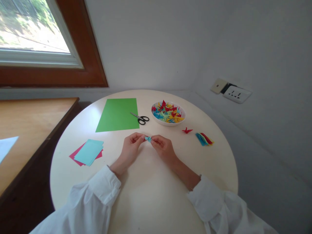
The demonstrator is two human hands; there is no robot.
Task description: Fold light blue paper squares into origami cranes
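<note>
Left hand (133, 143), right hand (164, 145) pinching blue paper (148, 138), likely mid-fold. Folded cranes (166, 113) filling bowl (167, 123) near worktop (151, 195) far edge; sheets (89, 152) lying unfolded, left edge.

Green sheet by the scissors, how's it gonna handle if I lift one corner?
The green sheet would probably bend easily, since it looks like thin paper. It seems light for its spread, showing hardly any thickness at its edges. The scissors, blades lying across its right edge, might slide or drag along.
</note>
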